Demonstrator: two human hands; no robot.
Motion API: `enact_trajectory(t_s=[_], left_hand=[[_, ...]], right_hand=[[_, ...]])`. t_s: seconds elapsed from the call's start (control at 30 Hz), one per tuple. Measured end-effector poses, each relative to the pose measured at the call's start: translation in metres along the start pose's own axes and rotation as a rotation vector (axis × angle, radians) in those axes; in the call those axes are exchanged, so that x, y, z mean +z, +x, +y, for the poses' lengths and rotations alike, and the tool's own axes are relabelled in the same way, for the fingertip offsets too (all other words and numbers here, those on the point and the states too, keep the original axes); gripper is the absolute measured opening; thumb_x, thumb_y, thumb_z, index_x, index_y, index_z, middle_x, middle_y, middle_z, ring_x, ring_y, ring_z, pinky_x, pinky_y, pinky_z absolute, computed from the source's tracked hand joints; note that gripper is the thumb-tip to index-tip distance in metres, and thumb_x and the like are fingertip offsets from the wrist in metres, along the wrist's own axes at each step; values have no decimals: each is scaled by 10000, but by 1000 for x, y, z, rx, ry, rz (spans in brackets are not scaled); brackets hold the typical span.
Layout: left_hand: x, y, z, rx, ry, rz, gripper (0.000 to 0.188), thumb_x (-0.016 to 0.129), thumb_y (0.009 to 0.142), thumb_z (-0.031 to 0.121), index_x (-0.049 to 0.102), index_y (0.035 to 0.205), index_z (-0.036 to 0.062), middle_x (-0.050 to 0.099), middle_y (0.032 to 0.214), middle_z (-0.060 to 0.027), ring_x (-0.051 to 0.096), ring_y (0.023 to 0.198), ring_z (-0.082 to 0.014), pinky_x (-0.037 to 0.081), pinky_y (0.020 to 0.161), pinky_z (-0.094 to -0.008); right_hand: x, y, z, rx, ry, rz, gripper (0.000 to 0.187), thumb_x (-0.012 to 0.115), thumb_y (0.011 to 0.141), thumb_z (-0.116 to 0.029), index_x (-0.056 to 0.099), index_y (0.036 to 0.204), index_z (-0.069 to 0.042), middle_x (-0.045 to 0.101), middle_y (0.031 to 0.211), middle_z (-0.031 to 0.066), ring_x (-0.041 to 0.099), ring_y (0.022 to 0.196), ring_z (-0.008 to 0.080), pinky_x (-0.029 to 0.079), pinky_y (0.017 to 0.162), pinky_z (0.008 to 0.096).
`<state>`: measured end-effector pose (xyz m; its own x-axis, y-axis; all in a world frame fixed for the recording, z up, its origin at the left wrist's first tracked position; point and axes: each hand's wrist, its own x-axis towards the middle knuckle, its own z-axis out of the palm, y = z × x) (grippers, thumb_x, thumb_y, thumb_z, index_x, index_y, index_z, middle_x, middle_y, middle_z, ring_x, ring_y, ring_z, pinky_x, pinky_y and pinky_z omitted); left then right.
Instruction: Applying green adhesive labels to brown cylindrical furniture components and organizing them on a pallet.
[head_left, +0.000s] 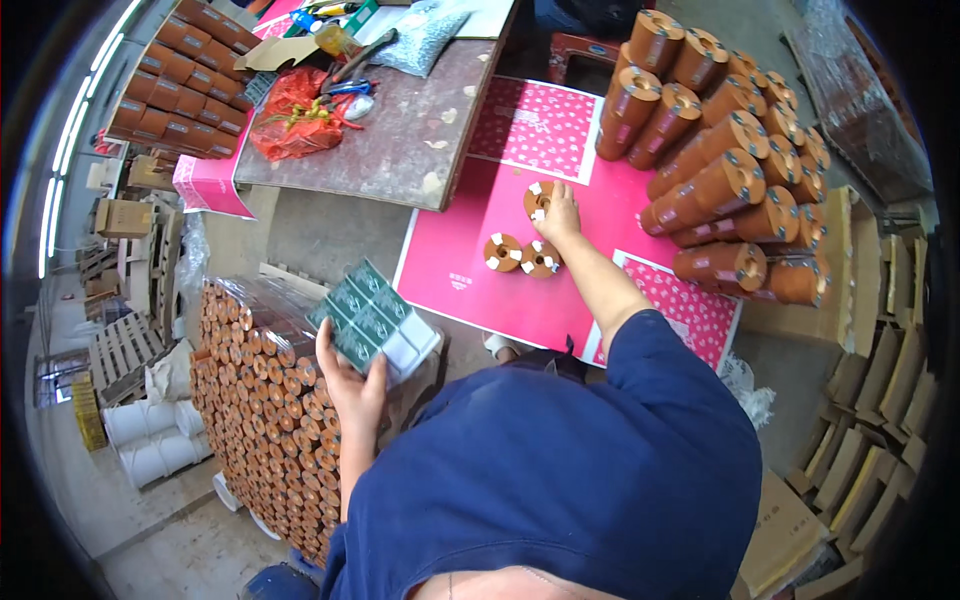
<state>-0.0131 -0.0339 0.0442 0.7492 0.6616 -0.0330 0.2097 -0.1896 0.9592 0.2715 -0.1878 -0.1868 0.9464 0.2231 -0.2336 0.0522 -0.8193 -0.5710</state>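
My left hand [352, 390] holds a sheet of dark green stickers [365, 308] by its near edge, thumb on top. At one corner the sheet's white backing is bare. Out ahead, my right hand [562, 215] grips the right side of a brown cylinder [535, 196] with a round hole in its end; the fingertips are partly hidden. White tabs sit on its top face. Two more such cylinders, one on the left [502, 252] and one on the right [540, 260], stand close by on the pink sheet [440, 270], with white tabs on their tops too.
A pile of brown cylinders [735, 180] lies at the right. Many more stand packed at the lower left [265, 400]. The worn table [400, 150] at the far left bears a red plastic bag [295, 115] and tools. Flattened cardboard [880, 400] lines the right side.
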Motion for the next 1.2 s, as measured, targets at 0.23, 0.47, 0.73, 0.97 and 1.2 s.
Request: enact_trajectory(t_s=[0.23, 0.47, 0.73, 0.97, 1.2], left_hand=[[-21, -17, 8, -155, 119, 106, 875, 537, 730, -71, -71, 1334, 101, 541, 972, -158, 548, 855, -173, 421, 758, -266], [-5, -1, 5, -129, -30, -14, 483, 445, 815, -47, 323, 1269, 61, 546, 1002, -115, 518, 842, -107, 397, 718, -198], [33, 28, -5, -336, -231, -407, 167, 464, 781, -52, 607, 868, -46, 550, 853, -43, 518, 800, -107, 392, 737, -207], [98, 19, 23, -570, -530, -551, 162, 462, 755, -54, 599, 842, -54, 590, 868, -123, 570, 805, -194, 448, 754, -287], [122, -3, 29, -640, -662, -609, 182, 475, 728, -56, 591, 868, -54, 597, 876, -154, 580, 811, -230, 467, 749, -332]], right_hand=[[87, 18, -5, 114, -63, -81, 777, 684, 623, -81, 235, 1257, -76, 333, 1196, 114, 414, 1046, 319, 420, 852, 383], [51, -9, 27, 116, 206, -174, 591, 683, 631, -232, 442, 1145, -66, 356, 1227, 157, 344, 1132, 360, 321, 955, 385], [-136, -94, 117, 1, -17, 1069, 255, 621, 627, -94, 534, 865, -115, 391, 1050, 131, 335, 988, 338, 300, 850, 429], [-197, -143, 181, 485, -68, 741, 541, 723, 614, -226, 498, 1106, -226, 222, 1219, 179, 255, 1092, 414, 362, 867, 445], [-197, -127, 209, 375, 35, 682, 455, 726, 604, -209, 559, 1018, -122, 419, 1024, 191, 455, 938, 364, 393, 816, 390]])
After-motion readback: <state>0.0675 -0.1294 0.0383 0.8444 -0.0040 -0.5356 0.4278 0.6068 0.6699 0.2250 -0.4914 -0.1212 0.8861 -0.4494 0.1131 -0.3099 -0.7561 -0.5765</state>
